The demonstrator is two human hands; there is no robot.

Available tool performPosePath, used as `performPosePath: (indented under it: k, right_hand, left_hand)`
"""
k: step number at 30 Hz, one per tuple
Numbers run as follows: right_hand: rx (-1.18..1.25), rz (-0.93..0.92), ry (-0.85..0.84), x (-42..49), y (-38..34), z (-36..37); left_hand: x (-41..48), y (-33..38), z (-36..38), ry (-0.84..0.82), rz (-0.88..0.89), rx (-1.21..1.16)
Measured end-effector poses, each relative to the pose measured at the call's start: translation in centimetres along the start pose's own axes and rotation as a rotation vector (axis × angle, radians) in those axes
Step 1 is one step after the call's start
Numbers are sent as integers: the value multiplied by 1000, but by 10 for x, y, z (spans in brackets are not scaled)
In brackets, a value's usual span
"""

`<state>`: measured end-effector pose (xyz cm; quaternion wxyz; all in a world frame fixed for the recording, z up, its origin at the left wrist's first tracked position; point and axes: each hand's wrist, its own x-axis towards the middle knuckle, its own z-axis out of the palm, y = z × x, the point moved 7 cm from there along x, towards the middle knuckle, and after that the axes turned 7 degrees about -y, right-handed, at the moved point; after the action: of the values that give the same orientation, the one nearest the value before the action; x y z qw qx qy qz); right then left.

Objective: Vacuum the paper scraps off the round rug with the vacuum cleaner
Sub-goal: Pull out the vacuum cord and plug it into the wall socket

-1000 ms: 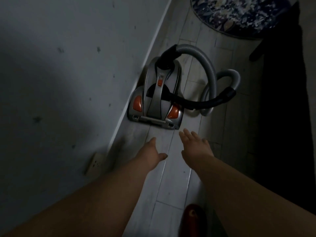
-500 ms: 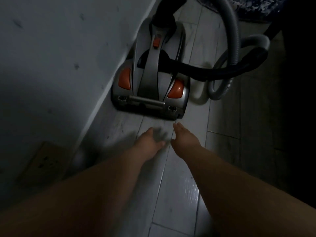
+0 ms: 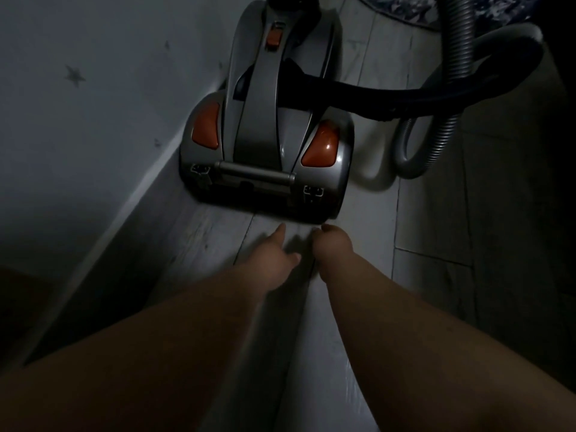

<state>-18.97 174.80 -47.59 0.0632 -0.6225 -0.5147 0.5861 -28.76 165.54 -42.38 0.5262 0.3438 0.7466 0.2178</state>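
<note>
1. Vacuum cleaner [image 3: 265, 126]: stands on the floor [image 3: 327, 353] against the wall [image 3: 93, 104], at 12 o'clock from both hands. Over the last second it has grown to fill the upper middle of the view, as the person closed in on it.
2. Left hand [image 3: 274, 254]: now just short of the machine's near edge; forefinger stretched forward, thumb apart, holding nothing.
3. Right hand [image 3: 332, 249]: has drawn close beside the left, equally near the machine. Its fingers bend down out of sight, so the grip cannot be told.
4. Hose [image 3: 461, 51]: loops at 2 o'clock, untouched.
5. Round rug [image 3: 405, 9]: has slid to a sliver at 1 o'clock, well apart from the hands; no paper scraps can be made out there in the dim light.
6. Reading: the reach is nearly complete. Vacuuming has not begun; the machine probably has to be taken up or readied first.
</note>
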Motion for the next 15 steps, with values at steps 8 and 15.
performPosePath:
  k: [8, 15]
  right_hand:
    - [213, 62, -50, 30, 1, 13]
    - [687, 136, -182, 34, -2, 27]
  left_hand:
    - [-2, 21, -10, 66, -31, -33]
    - [2, 29, -3, 78, -43, -180]
